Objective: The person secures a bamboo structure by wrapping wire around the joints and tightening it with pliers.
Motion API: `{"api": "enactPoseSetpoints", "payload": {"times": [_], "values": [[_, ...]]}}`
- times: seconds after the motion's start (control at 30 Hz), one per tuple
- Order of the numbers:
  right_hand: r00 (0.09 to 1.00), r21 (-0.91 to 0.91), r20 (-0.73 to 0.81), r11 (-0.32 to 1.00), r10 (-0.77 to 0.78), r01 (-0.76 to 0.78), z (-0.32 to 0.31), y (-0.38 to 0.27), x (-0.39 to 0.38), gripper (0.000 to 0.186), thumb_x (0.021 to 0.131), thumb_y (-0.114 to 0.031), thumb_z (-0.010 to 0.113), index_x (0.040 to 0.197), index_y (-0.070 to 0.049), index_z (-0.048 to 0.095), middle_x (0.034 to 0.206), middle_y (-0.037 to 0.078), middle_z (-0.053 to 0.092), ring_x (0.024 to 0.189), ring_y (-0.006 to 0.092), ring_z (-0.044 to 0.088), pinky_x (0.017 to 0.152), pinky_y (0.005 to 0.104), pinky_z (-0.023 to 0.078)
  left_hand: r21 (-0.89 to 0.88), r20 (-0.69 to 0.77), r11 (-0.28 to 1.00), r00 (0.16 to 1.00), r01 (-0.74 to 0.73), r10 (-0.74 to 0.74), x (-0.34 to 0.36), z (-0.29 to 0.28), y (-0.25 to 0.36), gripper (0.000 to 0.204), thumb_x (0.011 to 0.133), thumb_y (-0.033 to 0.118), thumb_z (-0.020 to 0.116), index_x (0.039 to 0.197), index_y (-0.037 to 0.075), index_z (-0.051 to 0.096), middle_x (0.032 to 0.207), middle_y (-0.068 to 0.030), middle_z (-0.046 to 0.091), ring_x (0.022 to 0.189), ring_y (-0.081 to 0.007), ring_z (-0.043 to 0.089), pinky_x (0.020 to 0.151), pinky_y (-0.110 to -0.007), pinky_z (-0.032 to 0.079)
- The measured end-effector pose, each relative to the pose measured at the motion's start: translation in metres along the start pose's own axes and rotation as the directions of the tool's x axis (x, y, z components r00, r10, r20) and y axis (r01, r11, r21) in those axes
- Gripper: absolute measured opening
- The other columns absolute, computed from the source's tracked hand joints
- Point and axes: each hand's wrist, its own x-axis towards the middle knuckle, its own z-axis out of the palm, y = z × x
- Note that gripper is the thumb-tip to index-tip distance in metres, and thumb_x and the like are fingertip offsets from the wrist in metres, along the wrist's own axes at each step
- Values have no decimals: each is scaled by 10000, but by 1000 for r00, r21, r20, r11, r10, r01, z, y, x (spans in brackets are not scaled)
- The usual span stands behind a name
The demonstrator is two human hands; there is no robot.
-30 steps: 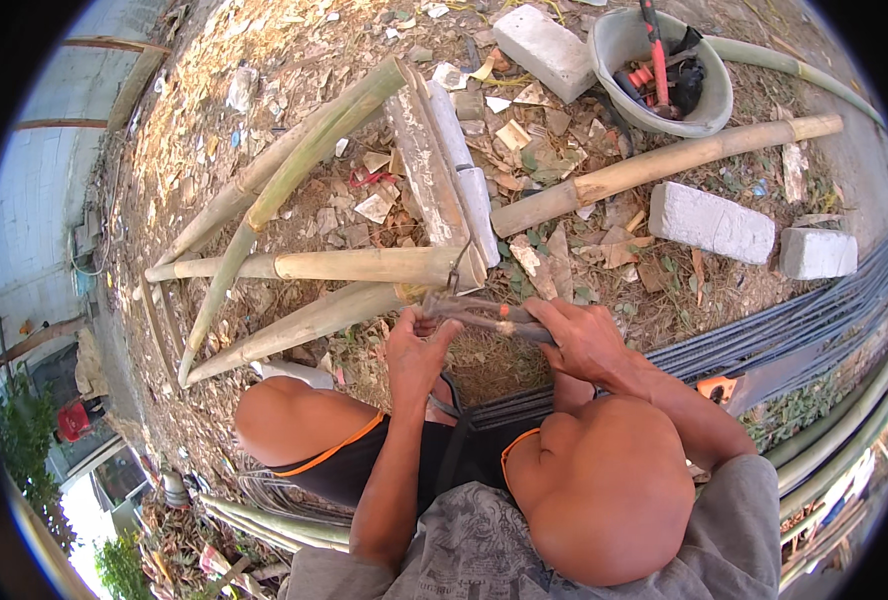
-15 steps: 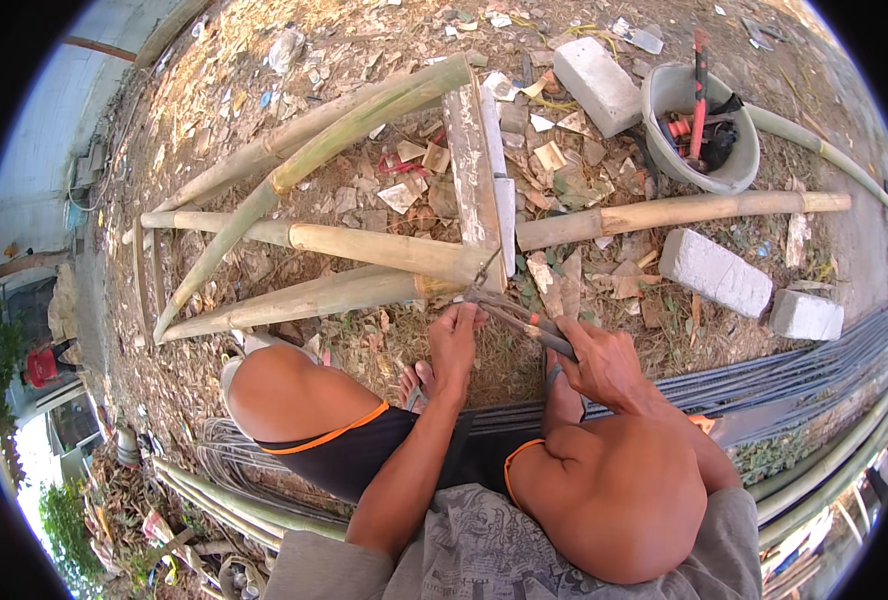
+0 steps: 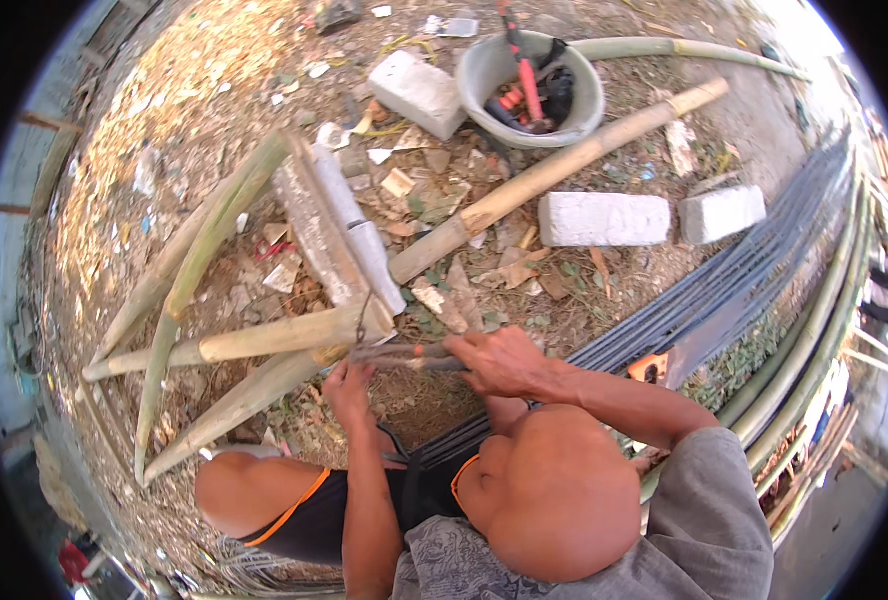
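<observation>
My right hand (image 3: pixel 509 362) is closed round the handles of dark metal pincers (image 3: pixel 409 357) with an orange mark on them. Their jaws point left, toward the end of a bamboo pole (image 3: pixel 264 340). At the jaws, the fingers of my left hand (image 3: pixel 351 392) are pinched together; what they grip is too small to make out. A dark twisted wire (image 3: pixel 364 318) runs up from the jaws across the pole's end, beside a weathered wooden board (image 3: pixel 314 225). More bamboo, including a bent green pole (image 3: pixel 179 290), joins into a frame on the left.
A grey bucket (image 3: pixel 586 110) holds a red-handled tool (image 3: pixel 527 90). Pale blocks (image 3: pixel 604 219) and a loose bamboo pole (image 3: pixel 564 178) lie ahead. To my right are steel rods (image 3: pixel 704 285), an orange-handled handsaw (image 3: pixel 650 369) and green bamboo poles (image 3: pixel 814 310). Wood chips and scraps litter the ground.
The view has swung right, so the frame, bucket and blocks sit farther left and tilted. The pincers stay at the wire, their handles turned, with both hands still closed.
</observation>
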Motion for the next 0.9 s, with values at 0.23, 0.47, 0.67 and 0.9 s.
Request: {"api": "enactPoseSetpoints", "payload": {"times": [0.23,0.47,0.67,0.9], "values": [[986,74,-74,987,149,-143,40,33,-11,285,851,-203,729,1072,-73,604,880,175,710,750,412,713,614,531,548,-112,108,889,895,445,-434,9,-10,15,654,918,375,865,1449,139,565,1314,-14,669,1133,-227,650,945,-427,500],[826,376,-196,819,528,-434,67,65,-74,367,885,-300,737,1121,-45,621,960,201,712,872,434,710,738,569,539,-54,171,892,884,450,-435,1,-10,21,689,911,455,853,1444,140,551,1368,-3,641,1165,-217,612,980,-420,481],[662,51,-580,833,474,-552,48,103,-125,493,914,-329,764,1282,-27,636,1104,197,687,1052,362,635,888,507,486,-24,182,925,912,378,-368,-35,-5,40,904,926,456,836,1597,57,380,1565,-131,487,1329,-300,567,1084,-455,441],[479,-268,-731,441,486,-857,-23,190,-234,238,903,-147,695,1131,-80,705,1132,112,616,1030,293,552,884,454,431,-49,212,882,868,468,-449,-74,-8,53,931,977,483,761,1645,42,287,1629,-179,412,1368,-325,545,1107,-459,423]]}}
